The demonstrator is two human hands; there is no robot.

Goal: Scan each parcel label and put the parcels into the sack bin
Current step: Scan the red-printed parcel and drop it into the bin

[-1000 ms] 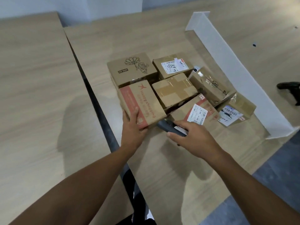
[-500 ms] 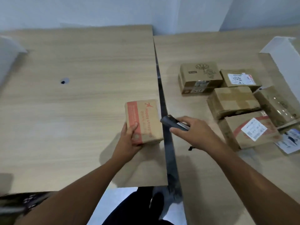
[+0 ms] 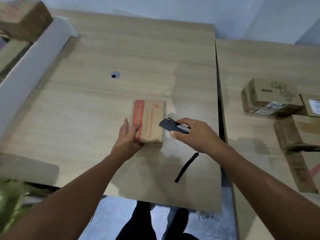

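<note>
**Parcel (image 3: 149, 121) with the orange stripe, scanner right next to it**

So the parcel is a small brown cardboard box with an orange band down its left side and "Happy shopping" printed in orange. It's low over the near middle of the left bench (image 3: 78, 104). Can't really tell if it's fully set down or a touch above the wood.

The person's left hand (image 3: 129, 135) grips its near-left corner, fingers on the orange band and thumb up along the left edge. The right hand (image 3: 195, 134) is wrapped around a dark handheld scanner (image 3: 171, 125), whose nose is at the parcel's right edge, pointing at it. A black wrist strap (image 3: 186, 167) dangles from under that hand toward the bench's front edge.

Other stuff: a round cable hole (image 3: 115, 74) sits farther back in the bench. A white divider wall (image 3: 34, 66) runs along the left, with blurry brown boxes (image 3: 22, 19) behind it. On the second bench (image 3: 259, 63) to the right, well apart from the parcel, there's a box with a flower print (image 3: 270, 96), a labelled box (image 3: 311, 105) touching it at the picture's edge, and a taped box (image 3: 294, 134) nearer. The whole picture is a bit motion-blurred, so the labels aren't readable.
</note>
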